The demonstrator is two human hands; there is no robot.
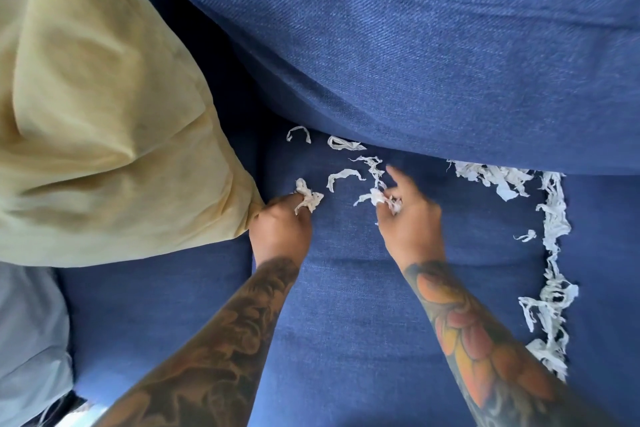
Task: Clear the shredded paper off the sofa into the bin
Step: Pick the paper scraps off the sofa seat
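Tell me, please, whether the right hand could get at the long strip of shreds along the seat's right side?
Probably yes: the right hand already holds some paper, but nothing lies between it and that strip.

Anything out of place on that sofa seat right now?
Yes: shredded paper is strewn over the blue sofa seat, thickest along the gap on the right and under the back cushion. Both hands hold small wads.

Off to the left, we've got two cushions
Yellow pillow (104, 135) slumped, creased, its corner pointing right; below it we catch a pale grey cushion (31, 333) at the edge
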